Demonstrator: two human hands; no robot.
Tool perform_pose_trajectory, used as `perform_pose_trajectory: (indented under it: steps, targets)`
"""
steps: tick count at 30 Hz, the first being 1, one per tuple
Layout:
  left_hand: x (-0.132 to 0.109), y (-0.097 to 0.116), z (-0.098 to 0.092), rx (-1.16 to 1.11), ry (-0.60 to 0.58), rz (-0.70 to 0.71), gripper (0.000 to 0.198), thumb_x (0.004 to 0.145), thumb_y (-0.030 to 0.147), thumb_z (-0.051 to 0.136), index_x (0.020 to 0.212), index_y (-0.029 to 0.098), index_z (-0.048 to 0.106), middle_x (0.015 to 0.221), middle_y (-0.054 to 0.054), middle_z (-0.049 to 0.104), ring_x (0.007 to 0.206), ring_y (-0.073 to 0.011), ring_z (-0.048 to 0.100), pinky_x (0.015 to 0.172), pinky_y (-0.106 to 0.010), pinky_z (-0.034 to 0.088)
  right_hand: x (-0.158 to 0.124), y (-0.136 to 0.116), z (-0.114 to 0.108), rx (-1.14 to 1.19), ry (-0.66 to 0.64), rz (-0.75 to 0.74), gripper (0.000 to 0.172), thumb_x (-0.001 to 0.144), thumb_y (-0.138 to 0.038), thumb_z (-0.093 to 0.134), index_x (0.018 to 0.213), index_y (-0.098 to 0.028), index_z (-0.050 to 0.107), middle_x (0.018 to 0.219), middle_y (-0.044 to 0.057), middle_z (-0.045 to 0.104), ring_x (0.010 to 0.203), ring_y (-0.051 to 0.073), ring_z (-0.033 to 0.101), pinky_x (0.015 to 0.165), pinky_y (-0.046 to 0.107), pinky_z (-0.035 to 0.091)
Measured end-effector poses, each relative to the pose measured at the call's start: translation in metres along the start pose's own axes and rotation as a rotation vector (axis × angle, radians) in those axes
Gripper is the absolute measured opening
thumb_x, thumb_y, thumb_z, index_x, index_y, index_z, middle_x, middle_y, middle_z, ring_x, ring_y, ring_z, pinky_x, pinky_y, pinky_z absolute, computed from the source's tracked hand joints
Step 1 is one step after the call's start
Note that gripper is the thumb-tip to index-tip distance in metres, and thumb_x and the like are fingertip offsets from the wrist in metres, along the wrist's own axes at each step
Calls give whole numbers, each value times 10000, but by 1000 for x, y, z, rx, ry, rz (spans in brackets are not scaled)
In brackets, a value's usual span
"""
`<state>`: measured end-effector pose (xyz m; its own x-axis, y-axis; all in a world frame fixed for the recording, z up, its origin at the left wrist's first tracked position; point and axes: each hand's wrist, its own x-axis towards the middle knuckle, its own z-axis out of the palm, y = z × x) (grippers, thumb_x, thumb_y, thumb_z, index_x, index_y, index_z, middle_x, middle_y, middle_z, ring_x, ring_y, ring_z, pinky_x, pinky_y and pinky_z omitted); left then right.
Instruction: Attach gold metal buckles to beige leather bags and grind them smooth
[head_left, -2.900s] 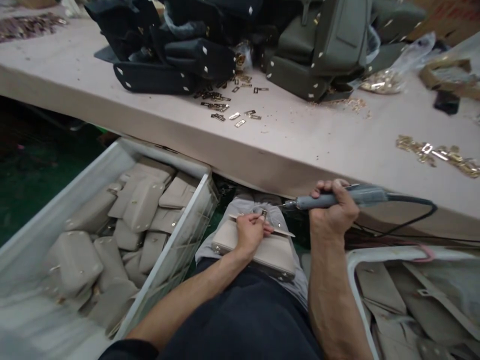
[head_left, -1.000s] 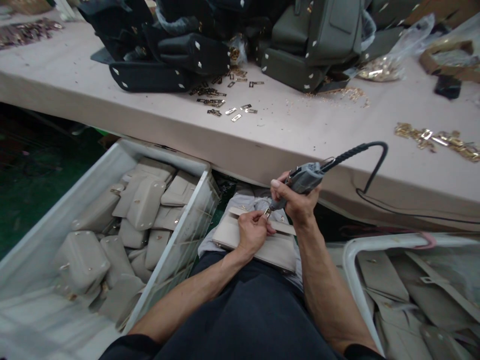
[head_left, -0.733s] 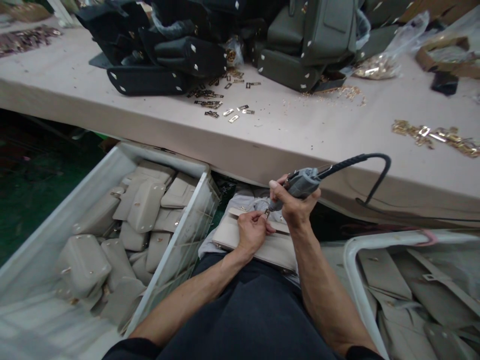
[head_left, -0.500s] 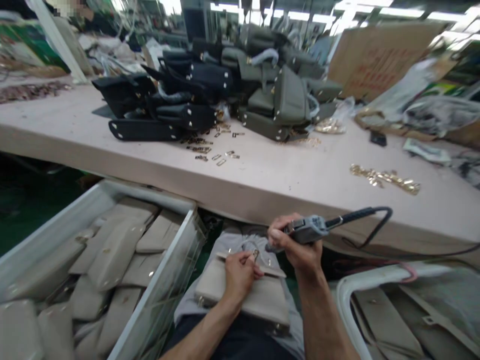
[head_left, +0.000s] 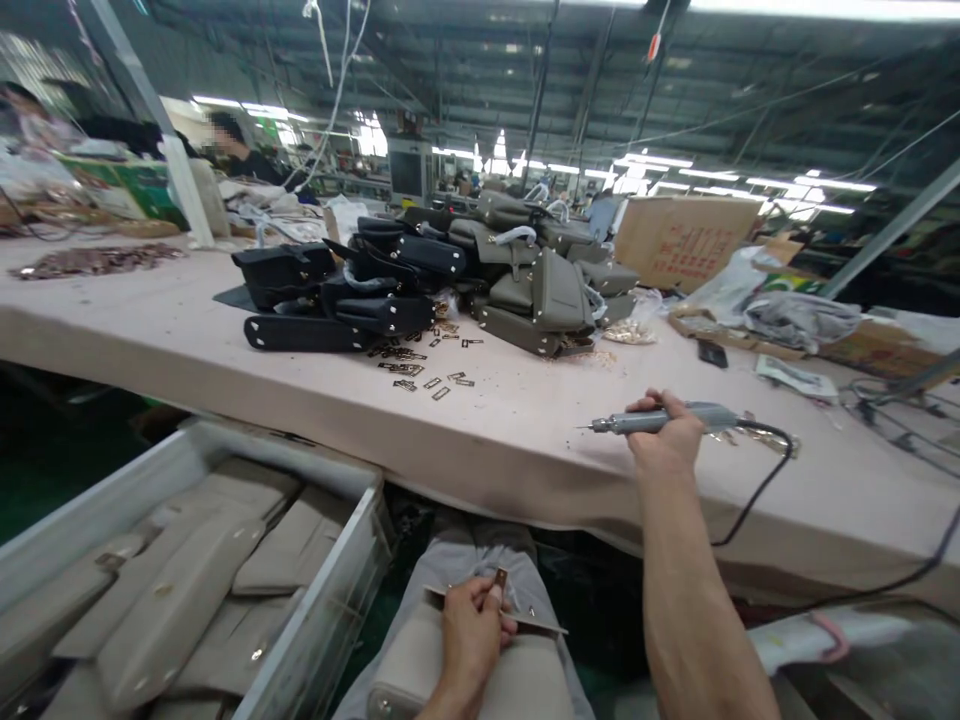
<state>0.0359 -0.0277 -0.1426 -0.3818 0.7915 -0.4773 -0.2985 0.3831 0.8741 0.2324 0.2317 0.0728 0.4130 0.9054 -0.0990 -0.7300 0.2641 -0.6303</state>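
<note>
A beige handbag (head_left: pixel 525 680) lies on my lap, its flap edge turned toward the table. My left hand (head_left: pixel 474 630) is closed at that edge, pinching a small gold-brown metal fitting (head_left: pixel 500 578) between thumb and fingers. Whether the fitting is fixed to the flap, I cannot tell. Over the table's front part, my right hand (head_left: pixel 667 430) wraps round a grey electric screwdriver (head_left: pixel 712 413). Its thin bit points left, and a black cord runs from its back end. Behind the screwdriver, gold metal pieces (head_left: pixel 772 440) lie partly hidden on the table.
Black bags (head_left: pixel 341 320) and olive bags (head_left: pixel 555 290) are heaped on the table (head_left: pixel 525 420), with loose metal frames (head_left: pixel 405 370) before them. A white crate (head_left: pixel 315 610) of beige bags stands left. A white container (head_left: pixel 795 640) is lower right; a cardboard box (head_left: pixel 682 240) stands behind.
My right hand has moved the screwdriver up and right, from near the bag to over the table. The left hand stays at the flap. The view has tilted upward.
</note>
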Motion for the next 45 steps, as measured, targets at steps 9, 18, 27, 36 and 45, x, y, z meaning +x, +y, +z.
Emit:
perform_pose_trajectory:
  steps: [9, 18, 27, 36, 45]
  targets:
    - [8, -8, -3, -66, -8, -24, 200, 847, 269, 751, 924, 84, 758, 723, -107, 747, 467, -145, 666, 392, -171, 469, 56, 56, 39, 24, 107, 80, 184, 864, -50, 604, 879, -180, 475, 737, -72, 562, 479, 41, 495, 464, 146, 473]
    - [11, -7, -11, -105, -41, -34, 421, 794, 430, 800, 997, 65, 746, 763, -149, 763, 506, -186, 699, 432, -217, 518, 100, 112, 57, 38, 184, 49, 253, 887, -24, 559, 804, -215, 415, 662, -75, 543, 458, 66, 488, 420, 155, 476]
    - [19, -3, -1, -127, 7, -106, 566, 695, 551, 852, 960, 61, 753, 709, -134, 743, 476, -190, 678, 414, -229, 496, 125, 133, 53, 40, 78, 64, 209, 903, -60, 575, 819, -210, 456, 677, -67, 554, 509, 82, 525, 479, 185, 524]
    - [24, -9, 0, -146, 4, -131, 523, 693, 514, 851, 941, 65, 753, 706, -127, 738, 459, -181, 663, 402, -219, 472, 129, 133, 52, 34, 39, 88, 186, 949, -88, 562, 837, -205, 471, 702, -64, 553, 512, 73, 527, 500, 183, 531]
    - [25, -11, -1, -160, 7, -123, 461, 734, 445, 832, 966, 58, 738, 707, -131, 736, 448, -173, 654, 390, -215, 464, 125, 135, 56, 4, 93, 60, 224, 920, -44, 569, 831, -212, 450, 700, -63, 562, 491, 78, 516, 456, 188, 530]
